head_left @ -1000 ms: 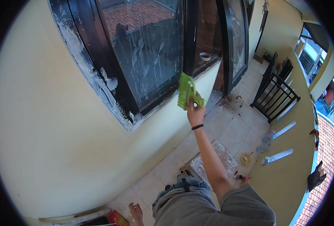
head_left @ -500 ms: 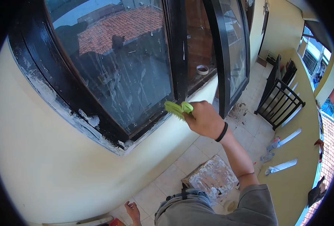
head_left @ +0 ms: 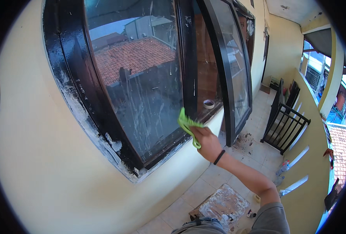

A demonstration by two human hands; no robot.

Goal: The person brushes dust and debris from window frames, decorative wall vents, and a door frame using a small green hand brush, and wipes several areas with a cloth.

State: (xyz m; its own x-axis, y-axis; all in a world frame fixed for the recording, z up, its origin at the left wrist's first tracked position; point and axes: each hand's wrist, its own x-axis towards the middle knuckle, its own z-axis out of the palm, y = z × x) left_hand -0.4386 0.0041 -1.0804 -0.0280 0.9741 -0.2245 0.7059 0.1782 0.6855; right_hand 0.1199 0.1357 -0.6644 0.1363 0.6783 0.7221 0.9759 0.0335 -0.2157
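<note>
Compared with half a second ago, the right hand (head_left: 208,147) is now holding the brush (head_left: 183,121) turned over: its bristles were facing down then, and they are now showing on its upper right side. The left hand, in sight at the lower edge before, is now staying out of view, so its fingers' state is not showing. The view is also taking in more of the window (head_left: 141,84) at the top. The brush is sitting in front of the window's lower edge, near its right corner; whether it is touching the frame, one cannot tell. The right fingers (head_left: 199,132) are closing around the brush, pinching it at its middle, with the head reaching out past them to the upper left and the looped handle showing just below them. The brush's long axis is running steeply from upper left to lower right, the head end pointing up and left, the bristles pointing up and to the right. A roll of tape (head_left: 208,104) is lying on the sill, up and right of the brush, well apart from the fingers.
</note>
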